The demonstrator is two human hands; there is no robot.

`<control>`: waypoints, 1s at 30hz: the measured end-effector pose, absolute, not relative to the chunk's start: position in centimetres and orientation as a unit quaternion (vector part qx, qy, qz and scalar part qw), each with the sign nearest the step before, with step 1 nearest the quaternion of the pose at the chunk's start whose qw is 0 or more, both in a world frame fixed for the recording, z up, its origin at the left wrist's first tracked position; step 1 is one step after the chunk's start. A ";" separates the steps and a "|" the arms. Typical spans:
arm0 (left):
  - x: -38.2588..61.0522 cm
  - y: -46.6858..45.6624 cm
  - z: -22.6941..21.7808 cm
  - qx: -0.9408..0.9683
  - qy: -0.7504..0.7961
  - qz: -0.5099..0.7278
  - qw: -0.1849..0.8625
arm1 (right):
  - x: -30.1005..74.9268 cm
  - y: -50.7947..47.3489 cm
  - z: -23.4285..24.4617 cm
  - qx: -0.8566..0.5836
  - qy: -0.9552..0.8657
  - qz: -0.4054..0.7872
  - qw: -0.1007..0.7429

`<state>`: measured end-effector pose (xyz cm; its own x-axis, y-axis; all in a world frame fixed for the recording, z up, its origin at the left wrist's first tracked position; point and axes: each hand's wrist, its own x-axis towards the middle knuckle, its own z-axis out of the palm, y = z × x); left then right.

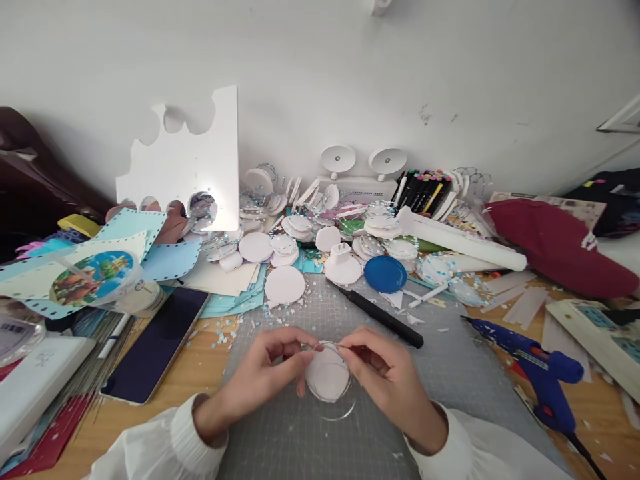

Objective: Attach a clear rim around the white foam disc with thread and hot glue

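Observation:
Between my hands is a round white disc (329, 375) with thin wire running around its rim. My left hand (277, 363) pinches the disc's upper left edge between thumb and fingers. On the upper right edge, my right hand (377, 363) closes thumb and forefinger on the wire (345, 347); the exact spot is partly hidden by the fingertips. A thin curved strand (340, 417) shows just below the disc, over the grey cutting mat (280, 440). A black pen-shaped cutter (383, 317) lies beyond my right hand.
White discs (285, 287), several wrapped in beaded wire, are piled at the back. A blue disc (385, 274) lies before them. To the right rests a blue glue gun (530, 367); on the left are a phone (157, 347) and a plastic cup (135, 293). A cut white board (200, 153) stands behind.

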<state>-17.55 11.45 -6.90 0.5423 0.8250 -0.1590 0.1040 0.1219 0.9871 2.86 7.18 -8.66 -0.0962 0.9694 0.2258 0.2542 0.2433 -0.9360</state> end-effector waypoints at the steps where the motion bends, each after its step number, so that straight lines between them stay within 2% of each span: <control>1: -17.6 11.4 -6.9 0.614 0.389 0.278 0.628 | 2.9 7.1 -8.6 -0.477 -0.647 0.378 0.459; 6: -17.5 10.8 -6.7 0.671 0.386 0.244 0.585 | 2.6 7.0 -8.0 -0.441 -0.671 0.407 0.436; 12: -17.9 10.7 -6.2 0.748 0.340 0.292 0.490 | 3.2 7.4 -7.1 -0.383 -0.612 0.551 0.419; 18: -18.1 10.7 -6.2 0.792 0.270 0.298 0.458 | 3.1 7.2 -6.9 -0.316 -0.541 0.681 0.379; 24: -18.1 10.7 -6.6 0.835 0.241 0.283 0.405 | 2.5 7.0 -7.1 -0.278 -0.459 0.758 0.371; 30: -17.9 10.9 -6.6 0.838 0.184 0.351 0.375 | 2.5 6.7 -7.9 -0.287 -0.394 0.793 0.364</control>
